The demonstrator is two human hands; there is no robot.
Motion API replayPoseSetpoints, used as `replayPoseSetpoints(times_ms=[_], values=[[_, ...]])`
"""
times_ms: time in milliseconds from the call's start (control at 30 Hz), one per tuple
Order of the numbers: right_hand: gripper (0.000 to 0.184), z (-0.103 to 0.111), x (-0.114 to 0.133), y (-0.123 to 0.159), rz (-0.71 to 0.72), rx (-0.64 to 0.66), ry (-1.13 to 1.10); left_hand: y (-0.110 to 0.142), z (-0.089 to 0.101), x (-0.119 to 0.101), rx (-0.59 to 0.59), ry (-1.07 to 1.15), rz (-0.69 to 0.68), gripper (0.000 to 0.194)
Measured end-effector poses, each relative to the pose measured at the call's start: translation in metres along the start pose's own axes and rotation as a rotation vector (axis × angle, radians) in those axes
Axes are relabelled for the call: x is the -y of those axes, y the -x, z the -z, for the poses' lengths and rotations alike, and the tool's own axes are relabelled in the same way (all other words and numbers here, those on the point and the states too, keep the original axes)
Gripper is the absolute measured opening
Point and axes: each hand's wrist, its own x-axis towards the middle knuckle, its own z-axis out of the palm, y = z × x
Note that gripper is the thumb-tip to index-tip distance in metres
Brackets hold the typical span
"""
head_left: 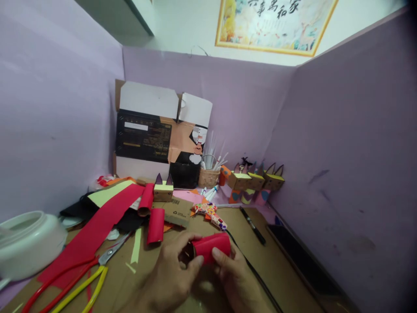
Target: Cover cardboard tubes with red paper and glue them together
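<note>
Both of my hands hold one red paper-covered cardboard tube point(211, 247) low over the cardboard work surface. My left hand point(174, 267) grips its left end, thumb in front and fingers behind, where the brown open end shows. Around the right end, my right hand point(230, 269) is closed with its thumb pressed on the red paper. Just beyond lies a colourfully patterned glue gun point(210, 212) with a black cord. Two more red tubes, one lying point(155, 226) and one leaning point(146, 198), are to the left, beside a small cardboard box with pointed ears point(163, 191).
Red-and-yellow-handled scissors point(106, 256) lie at left on a long red paper strip point(94, 234), near a white pot-like container point(31, 239). A black pen point(252, 225) and a dark flat device point(302, 256) are at right. Eared cardboard figures point(256, 180) stand behind.
</note>
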Motion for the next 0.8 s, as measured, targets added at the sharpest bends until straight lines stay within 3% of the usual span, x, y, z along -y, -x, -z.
replayPoseSetpoints(times_ms=[133, 300, 433, 533, 600, 733, 800], values=[[0.057, 0.007, 0.004, -0.001, 0.115, -0.034, 0.216, -0.003, 0.013, -0.015, 0.001, -0.191, -0.111, 0.025], [0.043, 0.001, 0.004, 0.004, -0.013, 0.084, 0.221, 0.000, 0.012, -0.018, 0.010, -0.246, -0.239, 0.029], [0.030, -0.005, 0.005, 0.005, -0.075, 0.140, 0.012, 0.003, 0.006, -0.009, -0.021, -0.107, -0.161, 0.035], [0.027, -0.007, 0.006, 0.005, -0.120, 0.119, -0.099, 0.005, 0.003, -0.006, 0.025, 0.055, -0.041, 0.050], [0.026, -0.006, 0.005, 0.006, -0.144, 0.122, -0.126, 0.005, 0.002, -0.008, 0.052, 0.086, -0.026, 0.049], [0.032, -0.005, 0.003, 0.006, -0.176, 0.177, -0.017, 0.004, 0.004, -0.017, 0.029, -0.030, -0.135, 0.033], [0.039, -0.003, 0.004, 0.005, -0.092, 0.145, 0.142, 0.003, 0.006, -0.019, 0.020, -0.109, -0.165, 0.029]])
